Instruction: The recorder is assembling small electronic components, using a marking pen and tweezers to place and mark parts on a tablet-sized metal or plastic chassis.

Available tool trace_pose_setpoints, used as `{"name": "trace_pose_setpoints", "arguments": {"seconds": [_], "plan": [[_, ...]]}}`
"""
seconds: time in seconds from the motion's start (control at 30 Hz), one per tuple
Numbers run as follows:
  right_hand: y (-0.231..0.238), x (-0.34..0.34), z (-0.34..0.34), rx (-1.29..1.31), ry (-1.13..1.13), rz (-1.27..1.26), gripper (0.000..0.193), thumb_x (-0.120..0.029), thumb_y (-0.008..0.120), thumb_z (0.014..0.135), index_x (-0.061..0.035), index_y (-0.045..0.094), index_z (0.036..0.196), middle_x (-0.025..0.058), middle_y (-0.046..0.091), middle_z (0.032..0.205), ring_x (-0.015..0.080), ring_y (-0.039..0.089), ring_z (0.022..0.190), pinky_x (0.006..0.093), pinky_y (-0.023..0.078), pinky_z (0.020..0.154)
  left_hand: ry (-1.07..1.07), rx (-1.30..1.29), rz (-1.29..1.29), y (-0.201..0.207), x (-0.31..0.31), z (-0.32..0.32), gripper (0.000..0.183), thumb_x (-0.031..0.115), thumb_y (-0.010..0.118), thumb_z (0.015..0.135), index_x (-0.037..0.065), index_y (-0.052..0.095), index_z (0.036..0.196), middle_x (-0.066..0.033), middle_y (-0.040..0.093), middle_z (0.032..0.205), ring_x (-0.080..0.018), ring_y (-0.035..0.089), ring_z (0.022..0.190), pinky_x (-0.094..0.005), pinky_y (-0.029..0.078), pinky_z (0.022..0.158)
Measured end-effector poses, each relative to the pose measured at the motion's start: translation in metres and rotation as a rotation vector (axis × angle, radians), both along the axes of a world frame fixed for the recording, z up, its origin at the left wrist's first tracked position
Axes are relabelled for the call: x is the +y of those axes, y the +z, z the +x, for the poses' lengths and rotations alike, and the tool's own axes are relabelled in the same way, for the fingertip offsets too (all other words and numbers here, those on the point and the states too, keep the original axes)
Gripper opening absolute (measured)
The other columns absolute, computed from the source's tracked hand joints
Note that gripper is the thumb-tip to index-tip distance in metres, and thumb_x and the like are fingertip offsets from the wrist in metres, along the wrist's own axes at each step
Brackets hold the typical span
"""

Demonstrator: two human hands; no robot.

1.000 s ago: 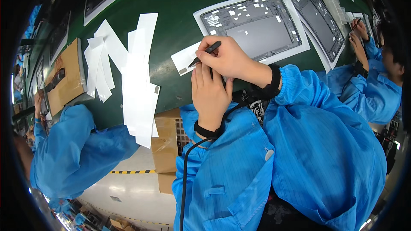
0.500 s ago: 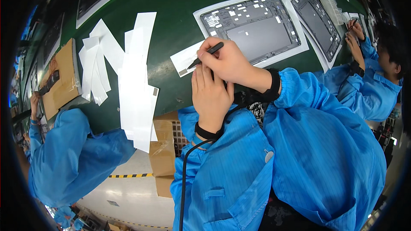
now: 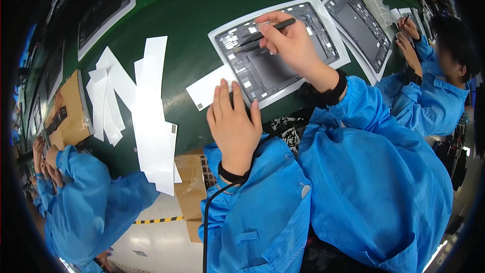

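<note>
A grey tablet back housing dotted with white patches lies on a white sheet in front of me. My right hand pinches black pointed tweezers, their tips low over the housing's upper left part. Whether the tips grip a small piece is too fine to tell. My left hand rests with fingers spread, fingertips at the housing's lower left edge and on the end of a white strip. That strip pokes out leftward and carries a small brownish square near its far end.
Several overlapping white strips lie to the left, some reaching past the table edge. A second housing sits at right. Cardboard is at far left. Co-workers in blue sit on both sides. A black cord runs from my left wristband.
My right hand has carried the tweezers from the white strip up and over to the housing. My left hand has shifted slightly down-left, its fingers spreading.
</note>
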State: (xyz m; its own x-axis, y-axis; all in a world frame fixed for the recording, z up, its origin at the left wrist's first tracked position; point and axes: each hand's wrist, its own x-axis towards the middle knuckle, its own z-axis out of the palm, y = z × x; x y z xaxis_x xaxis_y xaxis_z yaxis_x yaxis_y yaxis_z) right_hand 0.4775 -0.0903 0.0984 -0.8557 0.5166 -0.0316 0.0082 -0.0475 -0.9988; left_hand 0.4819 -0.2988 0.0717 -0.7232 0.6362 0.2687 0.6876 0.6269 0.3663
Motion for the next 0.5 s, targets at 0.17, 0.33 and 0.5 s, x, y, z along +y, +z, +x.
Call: {"name": "trace_pose_setpoints", "arguments": {"seconds": [0.17,0.33,0.5], "plan": [[-0.010,0.014,-0.011,-0.082,0.127,-0.010,0.020,-0.014,0.060,0.095,-0.0001,0.059,0.110,0.0027,0.061,0.072,0.0056,0.053,0.060,0.0205,0.042,0.056,-0.001,-0.001,0.027,0.013,0.020,-0.027,0.024,0.021,0.061,0.091,0.001,0.063,0.105,-0.0152,0.061,0.112,-0.0336,0.058,0.102,-0.0439,0.043,0.088],[-0.026,0.003,-0.006,-0.108,0.118,-0.014,0.017,-0.016,0.060,0.096,-0.0021,0.058,0.105,0.0024,0.061,0.074,0.0050,0.051,0.059,0.0198,0.041,0.055,0.021,-0.066,0.034,0.005,0.032,-0.040,0.018,0.015,0.067,0.085,0.002,0.060,0.095,-0.0136,0.056,0.100,-0.0317,0.056,0.093,-0.0422,0.043,0.079],[-0.034,-0.009,-0.004,-0.015,0.012,0.010,0.013,-0.015,0.061,0.093,-0.0017,0.060,0.096,0.0011,0.061,0.072,0.0073,0.057,0.064,0.0238,0.045,0.057,0.048,-0.125,0.049,0.003,0.033,-0.039,0.014,0.014,0.065,0.087,0.002,0.059,0.090,-0.0144,0.055,0.098,-0.0341,0.054,0.093,-0.0437,0.042,0.080]]}}
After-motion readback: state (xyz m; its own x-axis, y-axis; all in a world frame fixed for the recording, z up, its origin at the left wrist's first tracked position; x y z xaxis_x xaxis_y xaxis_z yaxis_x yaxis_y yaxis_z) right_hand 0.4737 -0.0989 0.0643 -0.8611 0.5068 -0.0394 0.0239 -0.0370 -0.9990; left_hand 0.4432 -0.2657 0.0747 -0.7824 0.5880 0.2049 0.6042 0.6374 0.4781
